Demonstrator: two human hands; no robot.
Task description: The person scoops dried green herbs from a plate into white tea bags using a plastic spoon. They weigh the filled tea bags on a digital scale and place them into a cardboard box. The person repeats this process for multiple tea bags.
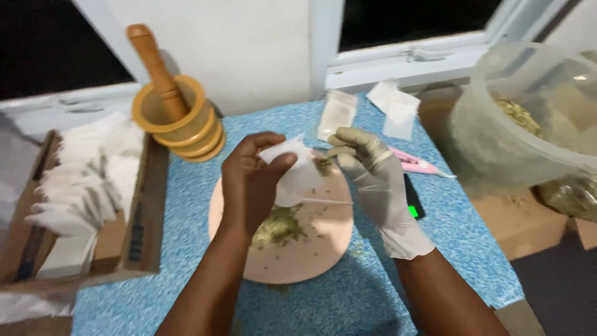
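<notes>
Steady: left hand [252, 180] pinches sachet [292, 171] open, gloved right hand [370, 174] pinched on herb; keep mouth over plate [311, 249].

Bare left grip [252, 180]; right grip [376, 180] in a thin, wrinkled white disposable glove, forearms unsleeved.

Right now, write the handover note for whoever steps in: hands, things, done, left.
Left hand, bare: pinches a small white paper sachet open above the pink plate.
Right hand, gloved: fingertips at the sachet's mouth with a pinch of dried green herb.
A herb pile sits on the plate; empty sachets fill the cardboard box on the left.
Done: three sachets lie by the window.
Left: this sachet is unsealed.
</notes>
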